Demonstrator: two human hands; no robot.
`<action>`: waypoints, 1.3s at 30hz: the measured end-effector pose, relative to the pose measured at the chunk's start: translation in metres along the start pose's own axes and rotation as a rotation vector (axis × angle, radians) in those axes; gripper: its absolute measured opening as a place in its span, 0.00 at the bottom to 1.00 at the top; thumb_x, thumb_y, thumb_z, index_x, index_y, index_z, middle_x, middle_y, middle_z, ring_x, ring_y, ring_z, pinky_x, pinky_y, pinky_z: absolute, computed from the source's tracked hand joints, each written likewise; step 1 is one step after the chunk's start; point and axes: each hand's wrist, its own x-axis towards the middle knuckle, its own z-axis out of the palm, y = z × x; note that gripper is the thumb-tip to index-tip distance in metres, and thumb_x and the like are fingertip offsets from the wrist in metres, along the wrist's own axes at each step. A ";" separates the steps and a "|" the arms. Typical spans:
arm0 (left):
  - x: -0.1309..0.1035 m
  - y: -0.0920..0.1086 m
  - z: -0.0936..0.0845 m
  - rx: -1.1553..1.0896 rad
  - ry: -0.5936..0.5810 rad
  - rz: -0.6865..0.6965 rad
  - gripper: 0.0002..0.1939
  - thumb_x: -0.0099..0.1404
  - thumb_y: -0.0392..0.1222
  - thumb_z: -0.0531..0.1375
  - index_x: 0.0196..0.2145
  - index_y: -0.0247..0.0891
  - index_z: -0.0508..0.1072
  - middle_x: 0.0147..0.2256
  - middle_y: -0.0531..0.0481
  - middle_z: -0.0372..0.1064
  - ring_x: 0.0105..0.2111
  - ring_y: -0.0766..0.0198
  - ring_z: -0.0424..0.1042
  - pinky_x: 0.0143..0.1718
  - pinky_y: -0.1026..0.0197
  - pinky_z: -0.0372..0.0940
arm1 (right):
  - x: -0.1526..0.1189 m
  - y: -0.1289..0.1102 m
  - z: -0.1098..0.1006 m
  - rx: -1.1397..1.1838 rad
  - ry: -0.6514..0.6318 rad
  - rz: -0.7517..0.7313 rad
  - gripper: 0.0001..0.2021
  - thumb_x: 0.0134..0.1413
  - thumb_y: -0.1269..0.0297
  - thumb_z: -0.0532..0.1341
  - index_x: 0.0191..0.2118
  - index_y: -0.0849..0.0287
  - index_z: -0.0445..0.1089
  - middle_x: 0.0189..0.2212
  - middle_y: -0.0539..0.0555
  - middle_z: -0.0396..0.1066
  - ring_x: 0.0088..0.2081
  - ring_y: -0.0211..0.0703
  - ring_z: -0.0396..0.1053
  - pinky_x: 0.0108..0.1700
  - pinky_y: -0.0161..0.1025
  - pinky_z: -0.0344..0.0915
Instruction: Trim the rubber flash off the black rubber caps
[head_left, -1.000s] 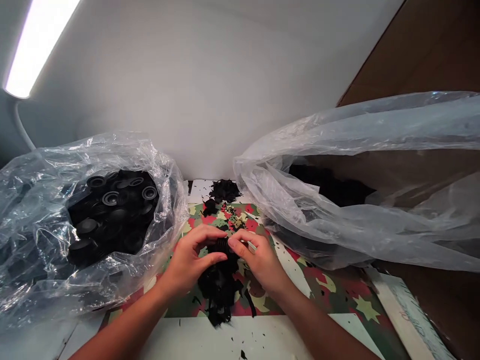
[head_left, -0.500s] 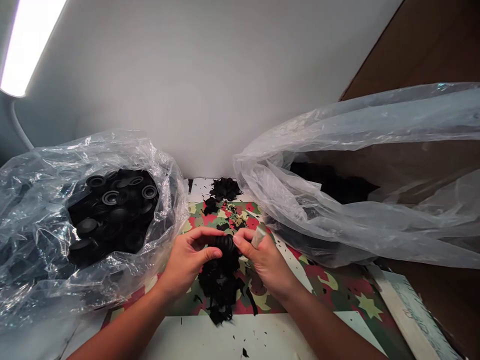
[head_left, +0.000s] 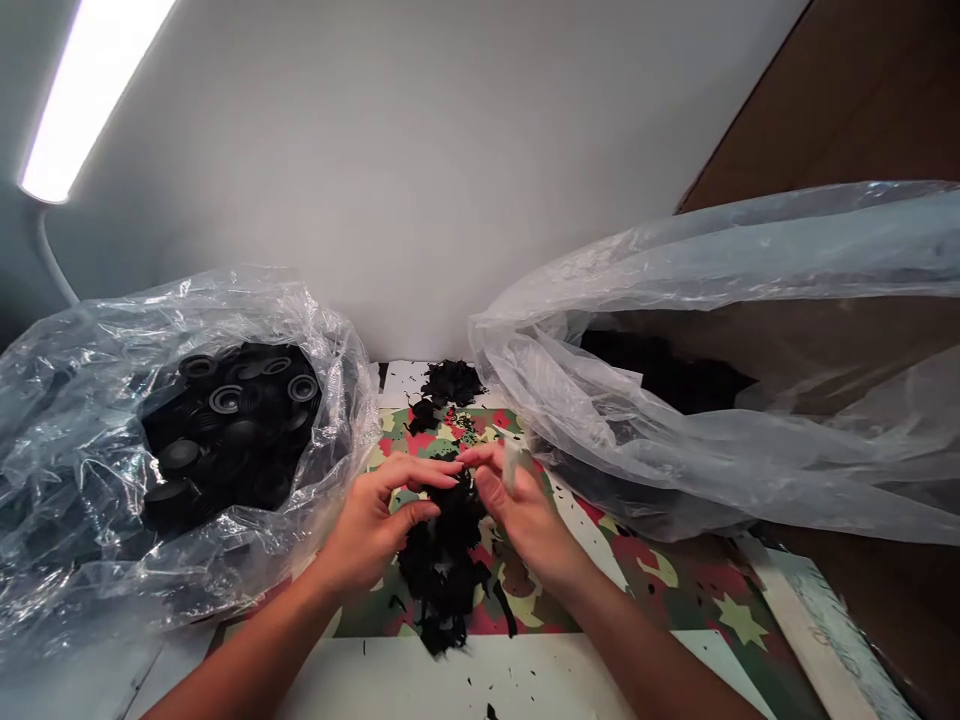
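Lying beneath the fingers point(head_left: 416, 469), black scraps point(head_left: 448, 582), heaped

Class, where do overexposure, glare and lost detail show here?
Head view: the long white bar lamp is blown out; head view: the crinkled clear plastic bag on the left glints; head view: the nearer black shredded pile loses much detail.

Right grip point(head_left: 527, 510) holds a pale tool point(head_left: 511, 466) near left grip point(head_left: 375, 515), above black scraps point(head_left: 448, 575).
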 end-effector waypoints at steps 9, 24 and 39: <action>0.003 0.002 0.005 -0.288 0.021 -0.143 0.16 0.57 0.43 0.73 0.44 0.43 0.81 0.47 0.46 0.79 0.47 0.55 0.76 0.50 0.56 0.69 | -0.003 0.013 0.003 -0.574 0.132 -0.634 0.10 0.57 0.77 0.57 0.39 0.55 0.71 0.40 0.55 0.75 0.41 0.46 0.74 0.42 0.40 0.70; 0.003 -0.002 0.004 0.275 -0.032 -0.090 0.12 0.64 0.41 0.65 0.45 0.41 0.78 0.38 0.49 0.83 0.36 0.56 0.81 0.40 0.56 0.73 | 0.002 0.004 -0.006 -0.572 -0.104 -0.350 0.11 0.61 0.72 0.60 0.48 0.54 0.70 0.40 0.53 0.76 0.40 0.46 0.75 0.40 0.40 0.69; 0.003 -0.010 0.007 0.629 -0.011 0.468 0.15 0.68 0.27 0.57 0.46 0.42 0.75 0.39 0.48 0.80 0.38 0.59 0.79 0.40 0.58 0.74 | 0.005 0.012 -0.002 -1.136 -0.108 -0.531 0.10 0.68 0.73 0.53 0.34 0.57 0.66 0.30 0.51 0.73 0.28 0.42 0.64 0.35 0.39 0.51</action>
